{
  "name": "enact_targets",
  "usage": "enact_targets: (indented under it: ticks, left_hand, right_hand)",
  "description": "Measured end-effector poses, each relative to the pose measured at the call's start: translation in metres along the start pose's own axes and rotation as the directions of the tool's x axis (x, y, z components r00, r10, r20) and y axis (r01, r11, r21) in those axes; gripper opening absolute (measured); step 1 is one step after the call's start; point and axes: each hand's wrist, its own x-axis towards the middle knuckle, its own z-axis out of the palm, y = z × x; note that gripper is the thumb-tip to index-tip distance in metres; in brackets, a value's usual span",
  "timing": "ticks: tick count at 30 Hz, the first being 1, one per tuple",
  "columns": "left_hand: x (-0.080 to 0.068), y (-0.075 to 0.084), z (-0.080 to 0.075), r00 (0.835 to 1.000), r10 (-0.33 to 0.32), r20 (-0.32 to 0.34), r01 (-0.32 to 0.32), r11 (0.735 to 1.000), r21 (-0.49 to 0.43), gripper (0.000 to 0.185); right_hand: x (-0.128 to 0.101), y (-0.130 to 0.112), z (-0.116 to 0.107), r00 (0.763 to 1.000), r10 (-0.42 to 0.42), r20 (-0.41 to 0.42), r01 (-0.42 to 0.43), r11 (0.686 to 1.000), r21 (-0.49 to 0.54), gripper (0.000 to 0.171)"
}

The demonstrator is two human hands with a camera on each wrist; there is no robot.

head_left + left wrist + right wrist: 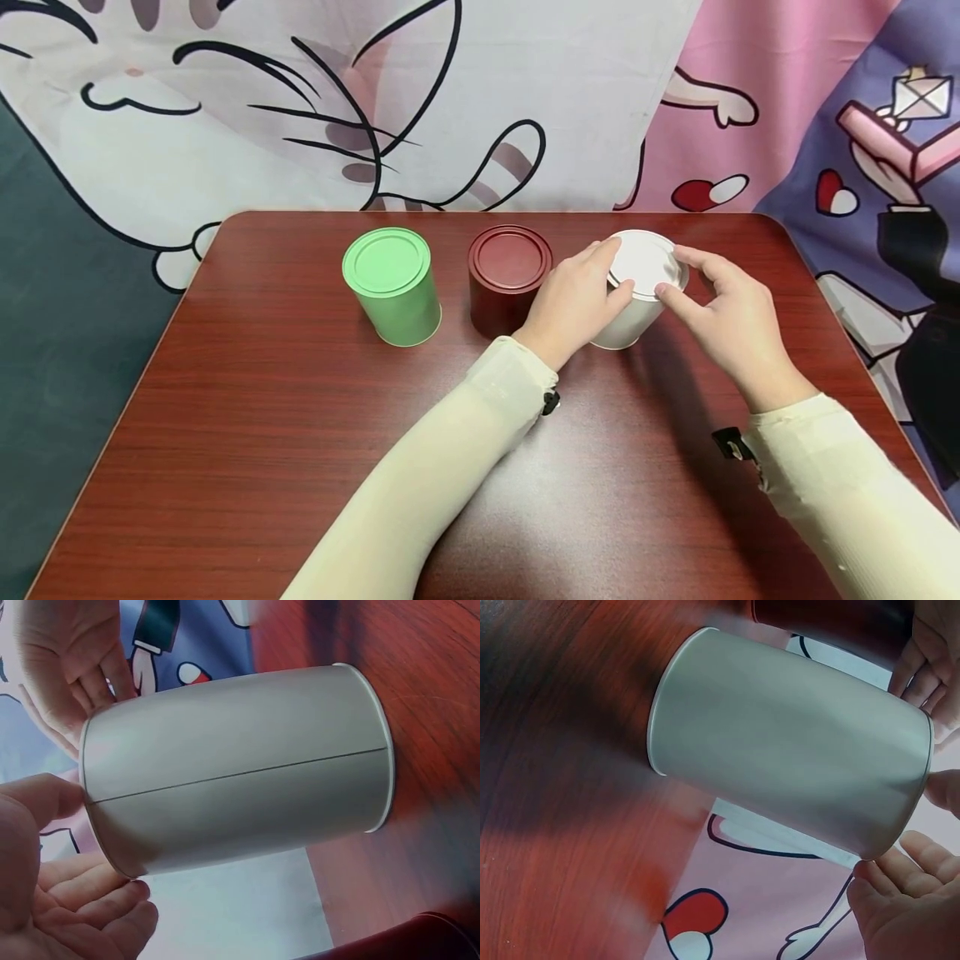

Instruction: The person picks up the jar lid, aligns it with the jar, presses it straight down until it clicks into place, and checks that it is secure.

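A white can [627, 323] with a recessed round lid [645, 260] stands upright towards the right of the table. My left hand [573, 302] holds the left side of its top rim, thumb at the near edge and fingers farther round. Opposite it, my right hand [741, 329] holds the right side of the same rim between thumb and fingers. Both wrist views show the can's plain wall, with a thin vertical seam on the white can [240, 772] in the left one. A dark red can [510, 258] stands close to my left hand, partly hidden by it.
A green can [390, 287] stands left of the dark red one. All of them are on a reddish-brown wooden table [247, 433] with rounded far corners. Behind it hangs a cartoon-printed cloth [585, 100].
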Motion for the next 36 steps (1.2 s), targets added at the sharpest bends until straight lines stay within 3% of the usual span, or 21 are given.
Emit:
enact_targets:
  ticks: [10, 25, 36]
  left_hand:
    - [-0.0007, 0.0054, -0.0025, 0.999, -0.038, 0.015, 0.038, 0.999, -0.003, 0.055]
    - [-0.0037, 0.0036, -0.0026, 1.000, -0.013, 0.017, 0.012, 1.000, 0.006, 0.055]
    - [-0.0076, 0.0043, -0.0016, 1.000, 0.003, 0.006, -0.003, 1.000, 0.012, 0.054]
  right_hand:
    - [-0.0009, -0.0020, 0.0009, 1.000, -0.025, -0.005, 0.025, 1.000, -0.012, 0.050]
    - [-0.0051, -0.0017, 0.0021, 0.997, -0.066, -0.033, 0.065, 0.998, -0.019, 0.050]
    - [-0.0075, -0.0017, 0.0009, 0.999, -0.048, -0.024, 0.047, 0.999, -0.024, 0.051]
